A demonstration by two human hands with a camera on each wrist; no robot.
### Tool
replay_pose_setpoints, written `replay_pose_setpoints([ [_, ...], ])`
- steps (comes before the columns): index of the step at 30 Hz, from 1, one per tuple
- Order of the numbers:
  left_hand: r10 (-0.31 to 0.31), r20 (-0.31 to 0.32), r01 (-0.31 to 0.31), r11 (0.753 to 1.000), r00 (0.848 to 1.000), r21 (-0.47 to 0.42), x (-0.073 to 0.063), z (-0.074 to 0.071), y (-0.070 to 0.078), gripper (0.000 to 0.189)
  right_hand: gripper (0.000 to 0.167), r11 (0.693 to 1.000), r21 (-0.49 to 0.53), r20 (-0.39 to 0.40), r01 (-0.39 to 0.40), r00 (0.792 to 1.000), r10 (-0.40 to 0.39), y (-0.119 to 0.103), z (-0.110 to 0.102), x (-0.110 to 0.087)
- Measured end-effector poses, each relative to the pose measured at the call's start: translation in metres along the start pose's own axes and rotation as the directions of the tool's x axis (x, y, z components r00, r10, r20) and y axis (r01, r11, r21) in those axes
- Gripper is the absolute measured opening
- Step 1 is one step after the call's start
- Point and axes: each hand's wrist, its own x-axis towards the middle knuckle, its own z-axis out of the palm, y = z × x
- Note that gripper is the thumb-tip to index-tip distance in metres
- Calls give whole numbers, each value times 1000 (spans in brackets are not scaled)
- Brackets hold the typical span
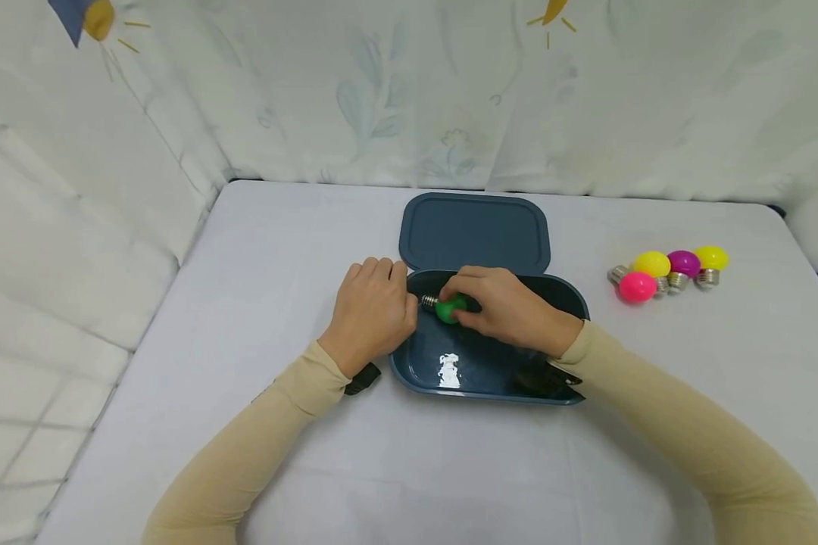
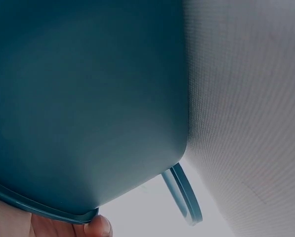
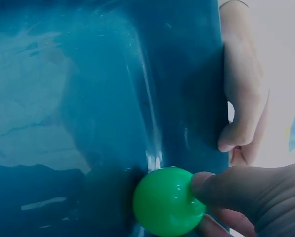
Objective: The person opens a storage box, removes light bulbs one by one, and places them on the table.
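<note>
My right hand (image 1: pixel 507 304) pinches a green light bulb (image 1: pixel 450 310) between thumb and fingers, inside the left part of a dark blue rectangular container (image 1: pixel 450 393). The bulb's metal screw base points left. In the right wrist view the round green bulb (image 3: pixel 164 202) lies close to the container's end wall, with the thumb (image 3: pixel 236 190) on its side. My left hand (image 1: pixel 375 310) grips the rim at the container's left end. From the left wrist view, the container's outer wall (image 2: pixel 88 108) fills much of the picture, with fingertips at the rim.
A blue lid (image 1: pixel 474 232) lies flat behind the container. To the right, several bulbs lie grouped, among them a pink bulb (image 1: pixel 637 288), a purple bulb (image 1: pixel 684 263) and a yellow bulb (image 1: pixel 712 257). Patterned curtains (image 1: pixel 409 98) hang at the table's back edge.
</note>
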Motion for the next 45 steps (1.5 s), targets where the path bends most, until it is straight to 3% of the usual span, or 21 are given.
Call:
replay_pose_setpoints([
  [6, 6, -32, -6, 1000, 999, -5, 0, 0, -1, 18, 22, 1000, 19, -8, -6, 1000, 6, 1, 1, 2],
  [12, 12, -49, -12, 1000, 999, -11, 1, 0, -1, 18, 35, 996, 74, -10, -44, 999, 45, 2, 1, 2],
  [24, -12, 44, 13, 1000, 999, -11, 2, 0, -2, 19, 35, 996, 79, 65, -30, 998, 25, 4, 3, 2],
  [34, 0, -15, -1, 1000, 1000, -25, 1, 0, -2, 18, 39, 994, 100, 95, -45, 995, 35, 3, 4, 5],
  [45, 3, -30, -4, 1000, 1000, -21, -1, 0, 0, 19, 44, 994, 109, 148, -30, 989, 13, 3, 5, 2],
])
